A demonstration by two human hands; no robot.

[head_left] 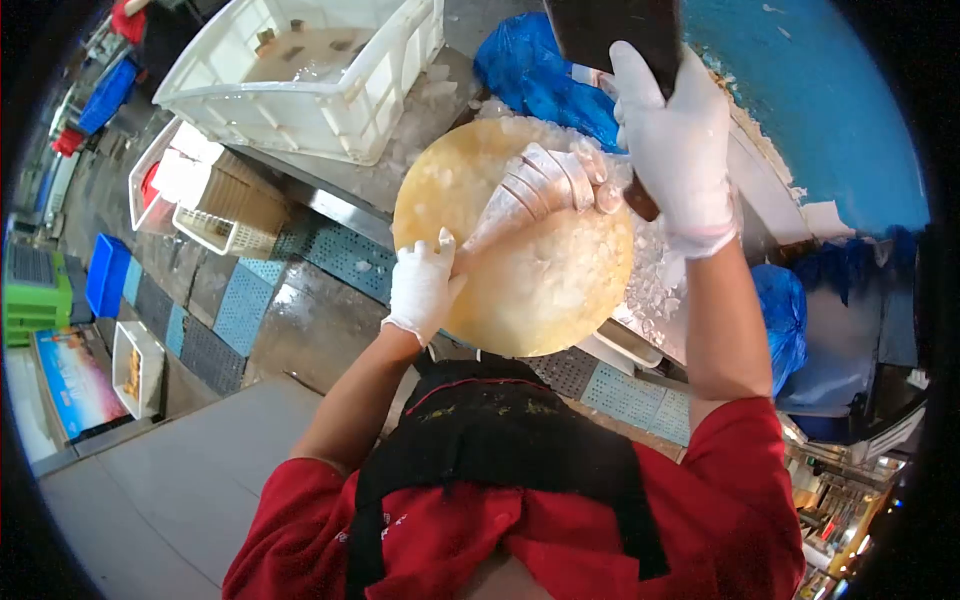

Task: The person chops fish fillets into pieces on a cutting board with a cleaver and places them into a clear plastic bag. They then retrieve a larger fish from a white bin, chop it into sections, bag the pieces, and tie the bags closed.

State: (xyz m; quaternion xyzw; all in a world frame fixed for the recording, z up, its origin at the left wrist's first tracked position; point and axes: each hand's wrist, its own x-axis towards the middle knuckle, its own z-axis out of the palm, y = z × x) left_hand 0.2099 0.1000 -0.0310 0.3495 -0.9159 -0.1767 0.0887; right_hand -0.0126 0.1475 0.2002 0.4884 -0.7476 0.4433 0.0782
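Note:
A fish (515, 205), pale and tapering to its tail, lies on a round yellowish chopping board (560, 290). Its thicker end is cut into several slices that still lie side by side. My left hand (420, 285), in a white glove, is closed around the narrow tail end at the board's left edge. Above the board's right side, my gloved right hand (685, 150) grips a cleaver (615, 35). The dark, wide blade is raised away from the fish and runs out of the top of the view; the brown handle end shows below my palm.
Crushed ice (655, 270) surrounds the board. Behind it stand a white crate (370, 115) with murky water and a blue plastic bag (545, 75). Stacked baskets (235, 200) are on the left, another blue bag (780, 320) on the right. The floor looks wet.

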